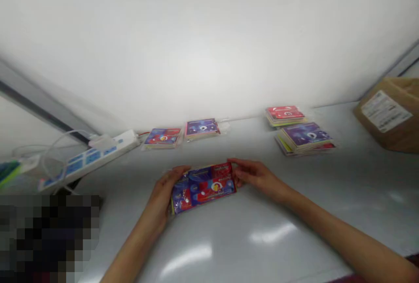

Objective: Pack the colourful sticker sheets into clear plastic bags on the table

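Note:
A flat stack of red and blue printed cards in a clear plastic sleeve (204, 189) is held between my two hands, just over the grey table. My left hand (165, 191) grips its left end, the fingers wrapped round the edge and partly hidden. At the right end, my right hand (250, 176) pinches the upper corner between thumb and fingers. The pack tilts a little, its right side farther from me than its left.
Along the wall lie a red-blue card pack (163, 137) and a purple pack (202, 128). Farther right are a red-topped stack (285, 115) and a purple-topped stack (306, 136). A cardboard box (391, 115) stands at right; a white power strip (94, 156) with cables lies at left.

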### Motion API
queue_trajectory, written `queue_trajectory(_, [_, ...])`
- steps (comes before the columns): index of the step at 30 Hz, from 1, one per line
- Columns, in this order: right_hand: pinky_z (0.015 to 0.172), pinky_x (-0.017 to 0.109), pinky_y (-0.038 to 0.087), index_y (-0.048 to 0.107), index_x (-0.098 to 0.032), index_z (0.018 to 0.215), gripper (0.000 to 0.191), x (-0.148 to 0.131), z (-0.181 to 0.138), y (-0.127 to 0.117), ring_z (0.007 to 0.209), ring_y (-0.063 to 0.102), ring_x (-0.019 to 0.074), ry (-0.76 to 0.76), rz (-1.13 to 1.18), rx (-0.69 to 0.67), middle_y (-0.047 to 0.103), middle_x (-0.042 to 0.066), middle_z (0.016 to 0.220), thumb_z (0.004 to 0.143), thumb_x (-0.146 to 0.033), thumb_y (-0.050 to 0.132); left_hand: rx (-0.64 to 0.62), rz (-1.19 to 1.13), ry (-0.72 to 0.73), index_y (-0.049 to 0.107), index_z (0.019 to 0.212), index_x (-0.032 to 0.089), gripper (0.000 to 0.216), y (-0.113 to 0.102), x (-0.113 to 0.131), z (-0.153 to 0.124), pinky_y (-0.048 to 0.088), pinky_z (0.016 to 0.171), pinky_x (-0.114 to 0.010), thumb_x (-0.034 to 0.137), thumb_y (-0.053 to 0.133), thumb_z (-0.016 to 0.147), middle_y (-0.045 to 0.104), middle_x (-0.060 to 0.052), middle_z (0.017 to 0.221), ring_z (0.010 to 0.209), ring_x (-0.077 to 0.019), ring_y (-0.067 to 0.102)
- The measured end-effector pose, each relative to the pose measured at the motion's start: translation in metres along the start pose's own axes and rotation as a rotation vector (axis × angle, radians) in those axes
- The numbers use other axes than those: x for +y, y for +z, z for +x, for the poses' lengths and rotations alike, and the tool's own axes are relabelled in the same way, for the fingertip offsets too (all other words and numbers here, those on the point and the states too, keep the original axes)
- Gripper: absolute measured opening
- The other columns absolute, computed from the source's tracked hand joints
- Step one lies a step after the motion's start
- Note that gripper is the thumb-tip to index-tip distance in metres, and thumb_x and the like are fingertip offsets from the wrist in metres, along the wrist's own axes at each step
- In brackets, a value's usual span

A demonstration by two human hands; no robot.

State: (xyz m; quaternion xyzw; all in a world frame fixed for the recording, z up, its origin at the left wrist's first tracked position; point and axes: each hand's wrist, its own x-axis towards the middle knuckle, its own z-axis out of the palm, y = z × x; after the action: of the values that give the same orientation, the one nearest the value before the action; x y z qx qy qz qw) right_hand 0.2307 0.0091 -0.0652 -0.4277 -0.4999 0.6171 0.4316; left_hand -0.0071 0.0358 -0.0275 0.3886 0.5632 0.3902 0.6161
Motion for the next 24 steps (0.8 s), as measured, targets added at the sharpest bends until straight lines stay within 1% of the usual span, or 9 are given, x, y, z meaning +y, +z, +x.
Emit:
queue_trajectory(2, [0.079,0.035,0.048,0.039,-0.024,0.133,0.067,-0.001,-0.002,0.004,0.078,0.063,0.0162,0.023,0.06,-0.071,0.066,0.006,0.095,0.073,-0.044,0.063,-0.005,-0.013,0.003,0.066,0.091,0.018,0.033,-0.001,-0.001,0.001,0.05,0.064,-0.022,0.04,0.068,0.066,0.068,-0.002,0.09,0.076,-0.0168,0.064])
queue_trajectory(5, [0.088,0.04,0.045,0.023,-0.03,0.139,0.077,-0.001,-0.006,0.007,0.093,0.062,0.0189,0.062,0.157,-0.178,0.06,0.008,0.114,0.074,-0.044,0.063,-0.031,-0.027,-0.007,0.064,0.091,0.018,0.033,-0.001,-0.002,0.0,0.051,0.064,-0.024,0.041,0.068,0.067,0.068,-0.002,0.088,0.077,-0.0184,0.065])
queue_trajectory(7, [0.092,0.042,0.042,0.018,-0.032,0.14,0.08,-0.002,-0.008,0.008,0.1,0.059,0.0206,0.06,0.204,-0.22,0.053,0.009,0.123,0.075,-0.041,0.063,-0.048,-0.032,-0.009,0.063,0.093,0.018,0.035,0.0,-0.002,-0.001,0.052,0.063,-0.025,0.042,0.068,0.067,0.068,-0.002,0.087,0.075,-0.0183,0.065])
queue_trajectory(9, [0.095,0.043,0.04,0.017,-0.033,0.14,0.079,-0.005,-0.011,0.008,0.105,0.057,0.0215,0.046,0.225,-0.241,0.047,0.01,0.129,0.076,-0.038,0.063,-0.072,-0.032,-0.016,0.061,0.095,0.019,0.037,0.002,-0.002,-0.003,0.052,0.063,-0.026,0.041,0.069,0.067,0.068,-0.002,0.085,0.071,-0.0178,0.065])
queue_trajectory(11, [0.096,0.043,0.039,0.022,-0.033,0.138,0.074,-0.009,-0.012,0.008,0.106,0.056,0.0216,0.043,0.228,-0.245,0.044,0.009,0.131,0.077,-0.036,0.063,-0.102,-0.017,-0.023,0.059,0.097,0.02,0.039,0.003,-0.002,-0.005,0.052,0.063,-0.027,0.04,0.071,0.066,0.068,-0.001,0.083,0.069,-0.0176,0.065])
queue_trajectory(14, [0.094,0.042,0.041,0.036,-0.03,0.132,0.061,-0.014,-0.013,0.01,0.104,0.057,0.0208,0.054,0.21,-0.251,0.05,0.008,0.126,0.077,-0.036,0.062,-0.14,0.016,-0.03,0.057,0.099,0.021,0.042,0.004,-0.002,-0.006,0.053,0.064,-0.028,0.037,0.073,0.064,0.069,-0.001,0.08,0.068,-0.0179,0.066])
queue_trajectory(18, [0.089,0.038,0.045,0.05,-0.027,0.121,0.047,-0.015,-0.011,0.009,0.098,0.059,0.0195,-0.023,0.192,-0.213,0.054,0.007,0.121,0.077,-0.037,0.061,-0.156,0.022,-0.039,0.057,0.097,0.02,0.043,0.005,-0.002,-0.006,0.052,0.063,-0.027,0.039,0.074,0.062,0.069,-0.001,0.08,0.068,-0.0183,0.066])
queue_trajectory(21, [0.081,0.034,0.049,0.059,-0.024,0.11,0.034,-0.015,-0.008,0.004,0.09,0.06,0.0173,-0.09,0.108,-0.13,0.06,0.006,0.111,0.078,-0.036,0.059,-0.158,0.018,-0.033,0.057,0.097,0.019,0.043,0.004,-0.002,-0.005,0.052,0.063,-0.027,0.039,0.074,0.063,0.069,-0.001,0.079,0.067,-0.0184,0.067])
queue_trajectory(24, [0.067,0.029,0.049,0.064,-0.023,0.101,0.027,-0.016,-0.006,-0.005,0.078,0.06,0.0151,-0.117,0.01,0.0,0.064,0.005,0.097,0.078,-0.036,0.059,-0.173,0.01,-0.028,0.057,0.098,0.019,0.039,0.003,-0.002,-0.006,0.052,0.064,-0.028,0.037,0.072,0.066,0.07,-0.001,0.08,0.067,-0.0182,0.067])
